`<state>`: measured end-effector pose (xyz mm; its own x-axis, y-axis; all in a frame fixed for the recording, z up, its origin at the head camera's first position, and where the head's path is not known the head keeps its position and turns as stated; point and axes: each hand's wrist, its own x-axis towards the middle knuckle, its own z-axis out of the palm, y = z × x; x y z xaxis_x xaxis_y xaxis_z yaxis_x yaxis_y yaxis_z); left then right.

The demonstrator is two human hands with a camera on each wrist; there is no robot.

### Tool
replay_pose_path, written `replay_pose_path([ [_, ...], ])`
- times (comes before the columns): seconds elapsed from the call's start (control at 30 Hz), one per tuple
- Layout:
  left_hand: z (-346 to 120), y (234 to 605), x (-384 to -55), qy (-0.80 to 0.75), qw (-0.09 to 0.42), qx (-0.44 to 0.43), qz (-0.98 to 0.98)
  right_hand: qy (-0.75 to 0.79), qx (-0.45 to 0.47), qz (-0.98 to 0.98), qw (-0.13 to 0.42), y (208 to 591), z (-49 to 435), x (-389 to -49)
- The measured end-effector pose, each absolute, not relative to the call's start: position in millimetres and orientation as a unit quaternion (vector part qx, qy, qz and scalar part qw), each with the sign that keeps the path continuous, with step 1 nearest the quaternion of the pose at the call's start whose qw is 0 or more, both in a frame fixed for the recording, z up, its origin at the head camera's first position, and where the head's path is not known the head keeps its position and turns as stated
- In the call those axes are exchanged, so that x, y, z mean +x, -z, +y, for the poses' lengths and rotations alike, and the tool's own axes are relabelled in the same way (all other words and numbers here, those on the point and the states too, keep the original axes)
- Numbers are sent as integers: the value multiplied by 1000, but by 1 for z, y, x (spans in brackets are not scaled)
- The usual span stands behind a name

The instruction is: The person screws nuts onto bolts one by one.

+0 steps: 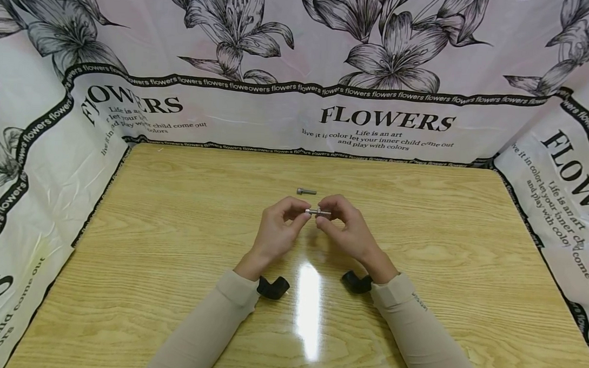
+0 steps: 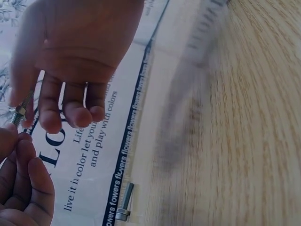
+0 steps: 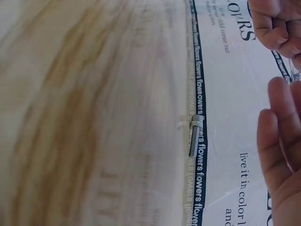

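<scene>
In front of the person, a small metal bolt with a nut (image 1: 319, 211) on its shank is held level between both hands. The left hand (image 1: 279, 227) pinches the bolt's left end between thumb and finger. Thumb and forefinger of the right hand (image 1: 350, 229) pinch at the nut, the shank reaching past it to the right. In the left wrist view the nut (image 2: 20, 110) shows on the thread, and the right hand's (image 2: 89, 56) other fingers stretch out straight. A second socket-head bolt (image 1: 306, 191) lies on the table just beyond the hands, its head to the left.
The glossy wooden table (image 1: 176, 212) bears a bright reflection near its front middle. A black angular piece (image 1: 273, 288) sits by the left wrist, another black piece (image 1: 356, 282) by the right. Flower-printed cloth (image 1: 258, 115) walls the back and both sides.
</scene>
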<state>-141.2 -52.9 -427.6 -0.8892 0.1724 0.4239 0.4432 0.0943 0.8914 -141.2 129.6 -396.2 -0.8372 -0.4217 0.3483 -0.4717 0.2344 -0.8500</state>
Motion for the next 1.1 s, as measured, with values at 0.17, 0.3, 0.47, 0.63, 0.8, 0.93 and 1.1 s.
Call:
replay_pose_path([
  [0.17, -53, 427, -141, 637, 109, -215, -732, -552, 293, -780, 26, 397, 129, -141],
  [0.3, -53, 427, -141, 635, 106, -214, -734, -539, 274, -796, 22, 397, 128, -141],
  [0.47, -52, 428, -142, 636, 106, -211, -735, -540, 271, -797, 20, 396, 128, -141],
  [0.63, -52, 420, -139, 640, 108, -212, -731, -550, 288, -783, 40, 397, 129, -141],
  [0.8, -53, 400, -129, 636, 107, -216, -733, -560, 303, -770, 40, 398, 129, -141],
  [0.93, -52, 394, -126, 632, 106, -218, -736, -555, 289, -780, 28, 398, 128, -142],
  [1.1, -52, 394, -126, 634, 107, -220, -734, -550, 273, -789, 18, 398, 128, -142],
])
